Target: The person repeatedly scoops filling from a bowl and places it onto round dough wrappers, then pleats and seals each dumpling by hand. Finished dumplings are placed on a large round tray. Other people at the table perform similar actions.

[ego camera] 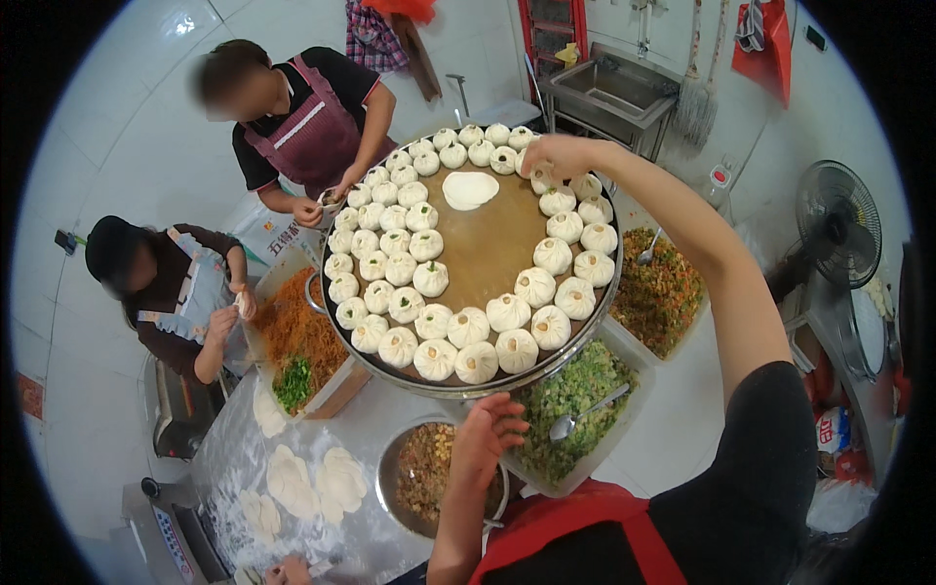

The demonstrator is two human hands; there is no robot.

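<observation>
A large round steamer tray (482,256) of pleated filled buns stands before me, with one flat dough wrapper (470,191) lying inside the ring of buns. My right hand (559,157) reaches over the far right rim, its fingers down at a bun (542,178); whether they grip it is hidden. Below the near rim is my left hand (491,431), empty, its fingers apart and curled, above a metal bowl of chopped filling (420,468). To its right, a tub of green filling (585,409) holds a metal spoon (589,413).
Two people in aprons (318,139) (194,292) work dough at the left. Nearby are tubs of orange shredded filling (296,314) and mixed vegetable filling (654,292). Dough wrappers (291,479) lie on the floured metal table (227,453). Another person's hand (289,570) shows at the bottom edge.
</observation>
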